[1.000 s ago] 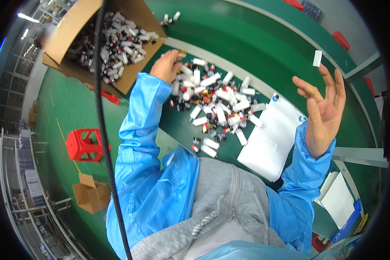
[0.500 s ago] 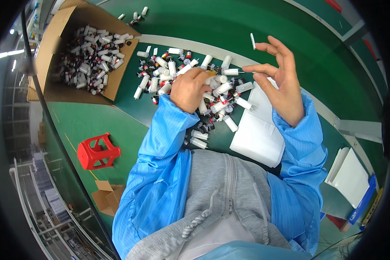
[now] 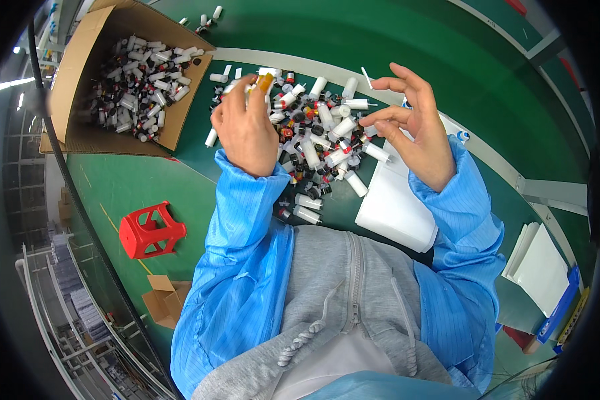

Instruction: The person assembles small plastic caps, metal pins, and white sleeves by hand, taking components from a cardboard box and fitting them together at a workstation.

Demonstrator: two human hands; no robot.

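Note:
A pile of small white plastic bottles (image 3: pixel 310 153) with black, red and translucent fittings covers the green table before me. Over the pile's left side is my left hand (image 3: pixel 247 133), palm down, fingers apart. An amber piece (image 3: pixel 265 83) shows at one fingertip; whether worn or held is unclear. My right hand (image 3: pixel 417 127) is raised at the pile's right edge and grips a thin white stick (image 3: pixel 367 78) between its fingers. Its thumb and index finger are close to a translucent fitting (image 3: pixel 371 131); I cannot tell whether they touch it.
A cardboard box (image 3: pixel 80 73) full of similar bottles lies tipped at left. White sheets (image 3: pixel 397 210) rest under my right forearm. A pale rail (image 3: pixel 300 63) crosses behind the pile. A red stool (image 3: pixel 147 230) and a small carton (image 3: pixel 163 300) stand on the floor.
My left hand has moved left across the pile, uncovering its middle. The right hand has shifted slightly left with the white stick, whose tilt has changed.

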